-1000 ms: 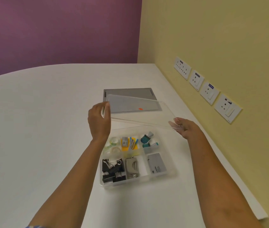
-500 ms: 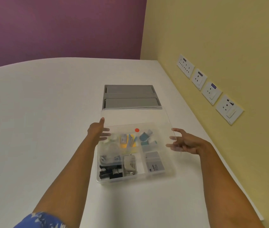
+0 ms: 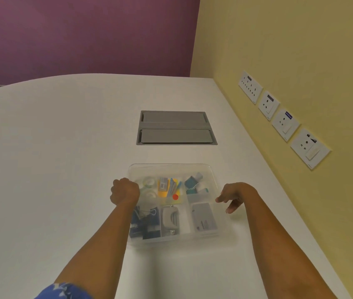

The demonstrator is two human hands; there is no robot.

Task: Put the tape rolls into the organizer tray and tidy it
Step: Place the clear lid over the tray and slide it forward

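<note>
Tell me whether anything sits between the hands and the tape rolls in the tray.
Yes: the clear plastic lid with a red dot covers the clear compartment tray. The clear tape rolls lie beneath it in the far-left compartment, beside the left hand. The right hand is at the lid's right edge.

- Soft, even, rather dim indoor light; its source cannot be told.
- Faint shadows lie on the white bench (image 3: 63, 169) beside the forearms and at the near edge of the clear plastic organizer tray (image 3: 225, 238).
- The tray's clear lid gives a milky haze that dulls the contents.
- Mild softness throughout; the blue patterned sleeve (image 3: 63, 291) is blurred.
- Wide-angle bending curves the bench edge and the yellow wall (image 3: 279, 50).
</note>
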